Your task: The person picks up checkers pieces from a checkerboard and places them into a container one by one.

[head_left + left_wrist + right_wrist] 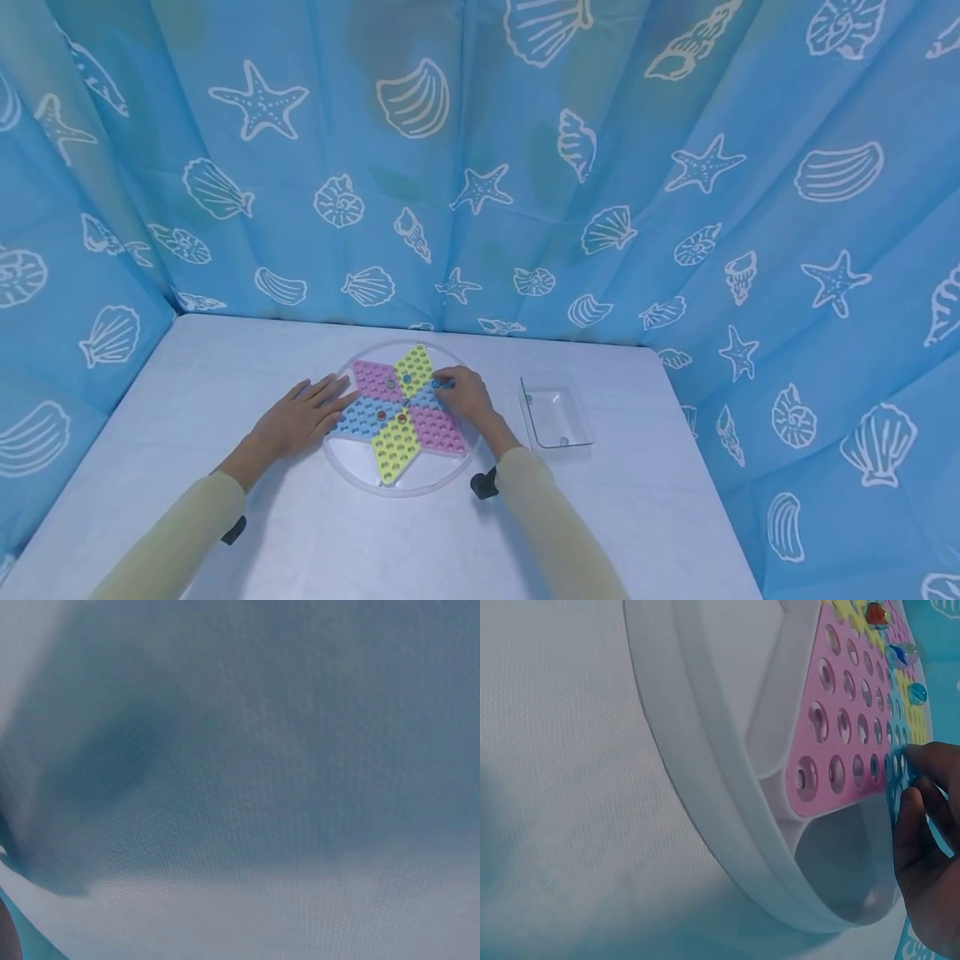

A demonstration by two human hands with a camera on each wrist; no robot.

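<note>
A round white Chinese checkers board (352, 473) with a pink, yellow and blue star of holes lies on the table. My left hand (300, 417) rests beside its left rim, fingers spread and fingertips over the edge of the blue point. My right hand (467, 395) is over the blue point on the right, thumb and fingertips pinching at a blue marble (435, 383) that they partly hide. Around the star's middle sit several marbles, among them a red marble (877, 615) and a blue marble (917, 693). The left wrist view has only cloth and shadow.
A clear rectangular container (555, 417) with a few marbles in it stands right of the board. White cloth (315, 533) covers the table. Blue curtains (480, 167) with shell and starfish prints enclose the back and sides.
</note>
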